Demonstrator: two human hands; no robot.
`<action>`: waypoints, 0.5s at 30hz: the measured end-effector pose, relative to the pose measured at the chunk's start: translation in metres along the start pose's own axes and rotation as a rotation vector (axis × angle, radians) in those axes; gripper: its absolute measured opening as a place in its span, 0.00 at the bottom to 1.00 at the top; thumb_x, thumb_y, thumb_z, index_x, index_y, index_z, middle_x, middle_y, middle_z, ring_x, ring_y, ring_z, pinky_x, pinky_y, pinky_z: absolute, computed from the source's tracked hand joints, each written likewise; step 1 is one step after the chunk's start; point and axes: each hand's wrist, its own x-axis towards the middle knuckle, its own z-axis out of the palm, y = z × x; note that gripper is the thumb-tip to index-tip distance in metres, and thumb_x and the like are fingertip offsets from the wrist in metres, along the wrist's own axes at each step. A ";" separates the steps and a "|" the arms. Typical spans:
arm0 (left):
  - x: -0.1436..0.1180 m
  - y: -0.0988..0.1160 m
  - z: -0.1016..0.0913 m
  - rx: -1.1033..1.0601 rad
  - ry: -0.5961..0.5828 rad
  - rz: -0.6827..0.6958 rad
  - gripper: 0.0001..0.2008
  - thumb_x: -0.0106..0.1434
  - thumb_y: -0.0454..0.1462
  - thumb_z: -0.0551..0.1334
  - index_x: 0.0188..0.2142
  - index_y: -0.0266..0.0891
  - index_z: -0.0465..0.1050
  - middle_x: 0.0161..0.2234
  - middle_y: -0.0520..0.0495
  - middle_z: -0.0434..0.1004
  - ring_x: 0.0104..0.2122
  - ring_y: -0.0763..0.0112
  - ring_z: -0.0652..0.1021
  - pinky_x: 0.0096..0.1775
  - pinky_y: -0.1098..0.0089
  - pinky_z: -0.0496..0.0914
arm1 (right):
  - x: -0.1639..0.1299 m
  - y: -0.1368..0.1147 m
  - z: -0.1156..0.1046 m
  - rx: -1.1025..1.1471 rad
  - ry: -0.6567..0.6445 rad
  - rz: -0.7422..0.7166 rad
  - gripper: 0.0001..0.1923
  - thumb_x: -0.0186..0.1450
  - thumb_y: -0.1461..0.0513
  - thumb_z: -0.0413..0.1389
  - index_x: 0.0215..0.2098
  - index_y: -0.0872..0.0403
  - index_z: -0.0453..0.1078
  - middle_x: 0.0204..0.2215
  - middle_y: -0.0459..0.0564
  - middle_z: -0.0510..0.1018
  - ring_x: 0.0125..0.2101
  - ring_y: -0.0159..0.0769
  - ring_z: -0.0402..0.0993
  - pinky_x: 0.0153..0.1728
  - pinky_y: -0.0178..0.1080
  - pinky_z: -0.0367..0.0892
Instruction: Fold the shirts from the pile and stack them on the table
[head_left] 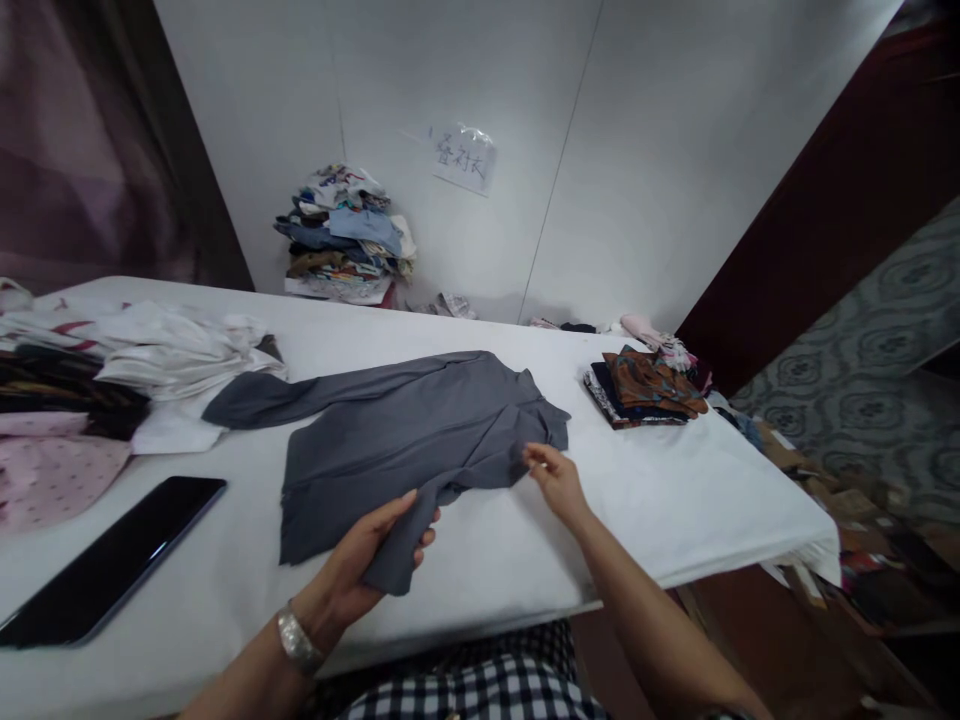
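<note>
A dark grey long-sleeved shirt (382, 440) lies spread on the white-covered table (637, 520), its collar towards the right. One sleeve stretches out to the left, while the near sleeve is drawn towards me. My left hand (352, 570), with a silver bracelet at the wrist, is closed around the cuff end of that near sleeve. At the shoulder edge of the shirt, my right hand (556, 482) has its thumb and fingers pinched together on the grey cloth.
A black phone (112, 560) lies at the front left, below loose white garments (172, 350) and a pink dotted cloth (60, 470). Folded clothes (645, 390) are stacked at the right. A tall clothes pile (349, 235) stands against the wall, beside a paper sign (463, 160).
</note>
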 end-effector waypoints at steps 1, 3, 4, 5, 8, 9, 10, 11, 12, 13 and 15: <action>-0.001 0.003 -0.001 -0.024 -0.018 -0.010 0.12 0.65 0.37 0.57 0.33 0.29 0.74 0.27 0.44 0.73 0.20 0.77 0.71 0.21 0.77 0.71 | 0.015 0.006 -0.011 -0.075 0.063 0.040 0.17 0.58 0.53 0.56 0.42 0.52 0.74 0.37 0.51 0.79 0.35 0.39 0.74 0.34 0.40 0.71; -0.001 0.007 -0.004 -0.048 -0.036 -0.005 0.13 0.66 0.37 0.57 0.30 0.30 0.73 0.24 0.46 0.70 0.19 0.78 0.69 0.21 0.77 0.70 | 0.044 0.014 -0.026 -0.269 0.122 0.128 0.20 0.60 0.53 0.53 0.46 0.53 0.72 0.39 0.52 0.79 0.36 0.39 0.75 0.37 0.40 0.71; 0.000 0.007 -0.006 -0.048 -0.025 0.007 0.12 0.66 0.37 0.57 0.29 0.30 0.72 0.23 0.46 0.70 0.19 0.78 0.69 0.21 0.77 0.70 | 0.057 0.015 -0.030 -0.373 0.125 0.180 0.21 0.61 0.54 0.52 0.48 0.53 0.71 0.40 0.52 0.79 0.38 0.39 0.75 0.39 0.40 0.70; 0.002 0.006 -0.007 -0.043 -0.004 0.017 0.11 0.65 0.36 0.58 0.29 0.30 0.72 0.23 0.46 0.70 0.19 0.77 0.70 0.21 0.76 0.70 | 0.068 0.015 -0.032 -0.466 0.116 0.227 0.21 0.61 0.54 0.52 0.50 0.54 0.71 0.41 0.52 0.79 0.40 0.39 0.75 0.41 0.40 0.69; 0.007 -0.004 -0.011 -0.016 0.053 0.029 0.09 0.63 0.35 0.60 0.27 0.31 0.71 0.24 0.47 0.70 0.20 0.76 0.71 0.22 0.75 0.71 | 0.097 0.013 -0.029 -0.594 0.078 0.339 0.21 0.59 0.53 0.55 0.48 0.54 0.72 0.44 0.54 0.78 0.48 0.44 0.72 0.46 0.40 0.66; 0.008 -0.008 -0.012 -0.004 0.057 0.029 0.09 0.62 0.35 0.61 0.26 0.32 0.70 0.23 0.47 0.69 0.19 0.76 0.71 0.22 0.74 0.71 | 0.104 0.012 -0.026 -0.585 0.071 0.365 0.20 0.58 0.53 0.57 0.45 0.54 0.73 0.44 0.55 0.78 0.49 0.46 0.71 0.47 0.41 0.65; 0.008 -0.011 -0.014 0.008 0.053 0.026 0.09 0.61 0.35 0.62 0.25 0.33 0.69 0.22 0.49 0.68 0.19 0.76 0.70 0.22 0.74 0.70 | 0.111 0.013 -0.024 -0.563 0.067 0.388 0.18 0.56 0.53 0.59 0.42 0.54 0.74 0.44 0.56 0.78 0.50 0.48 0.71 0.47 0.41 0.65; 0.008 -0.013 -0.014 0.020 0.041 0.018 0.11 0.61 0.35 0.62 0.24 0.34 0.67 0.21 0.50 0.66 0.18 0.76 0.69 0.22 0.74 0.70 | 0.116 0.013 -0.022 -0.535 0.061 0.414 0.15 0.54 0.55 0.61 0.38 0.54 0.75 0.42 0.55 0.79 0.49 0.48 0.71 0.46 0.41 0.65; 0.007 -0.014 -0.015 0.032 0.030 0.002 0.12 0.60 0.36 0.63 0.22 0.35 0.66 0.20 0.52 0.64 0.17 0.77 0.67 0.21 0.74 0.69 | 0.121 0.014 -0.020 -0.497 0.056 0.440 0.11 0.53 0.57 0.61 0.34 0.54 0.75 0.40 0.55 0.80 0.49 0.48 0.71 0.45 0.41 0.66; 0.006 -0.012 -0.015 0.043 0.017 -0.022 0.14 0.60 0.36 0.63 0.20 0.36 0.64 0.18 0.53 0.62 0.16 0.78 0.66 0.21 0.74 0.69 | 0.125 0.015 -0.020 -0.445 0.054 0.464 0.08 0.53 0.59 0.61 0.30 0.54 0.74 0.36 0.54 0.80 0.47 0.47 0.72 0.44 0.39 0.66; 0.002 -0.002 -0.015 0.036 -0.012 -0.035 0.16 0.60 0.35 0.64 0.19 0.38 0.60 0.16 0.56 0.57 0.15 0.80 0.63 0.20 0.76 0.68 | 0.130 0.016 -0.022 -0.302 0.065 0.499 0.05 0.56 0.60 0.58 0.27 0.54 0.71 0.30 0.51 0.79 0.42 0.42 0.75 0.40 0.37 0.68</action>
